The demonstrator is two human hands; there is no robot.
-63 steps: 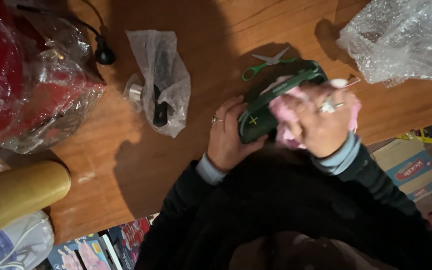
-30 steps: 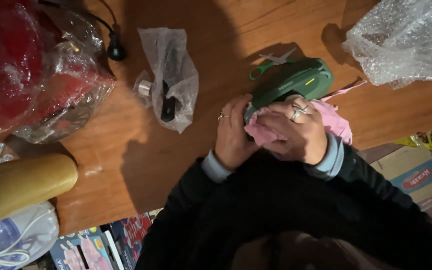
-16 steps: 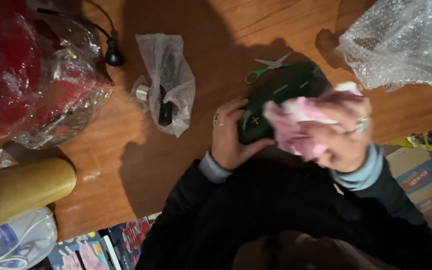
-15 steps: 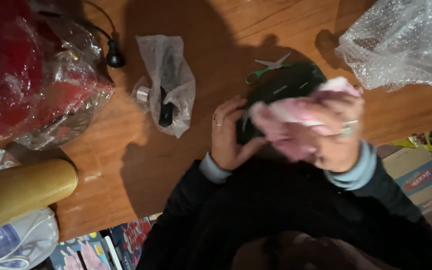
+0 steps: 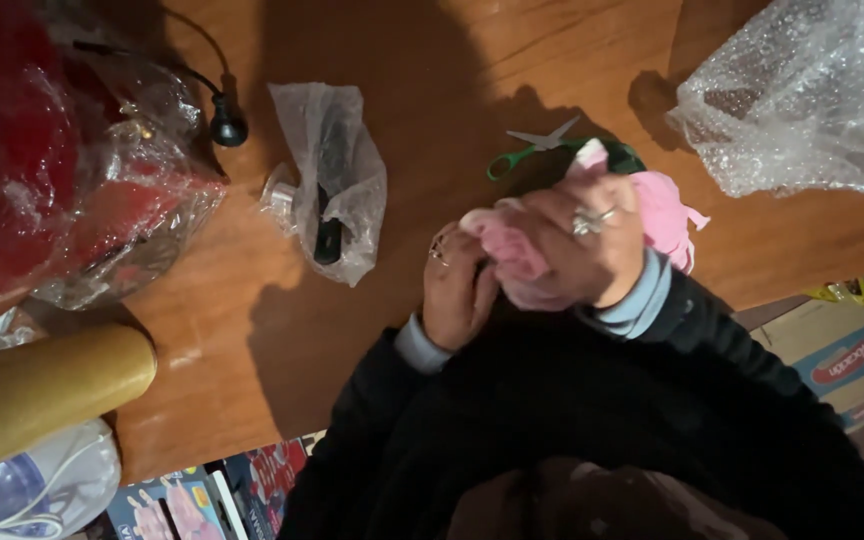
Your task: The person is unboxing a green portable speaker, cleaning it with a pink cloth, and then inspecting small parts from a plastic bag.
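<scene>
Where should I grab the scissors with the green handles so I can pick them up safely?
Hold the scissors by the green loops at their left end, coming in from the left. The silver blades point up and to the right, and the right hand with its pink cloth sits just below them.

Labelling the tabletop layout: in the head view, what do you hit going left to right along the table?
Red thing wrapped in clear plastic → black round plug on a cord → clear plastic bag with dark parts inside → left hand → right hand holding pink cloth → crumpled bubble wrap sheet.
</scene>
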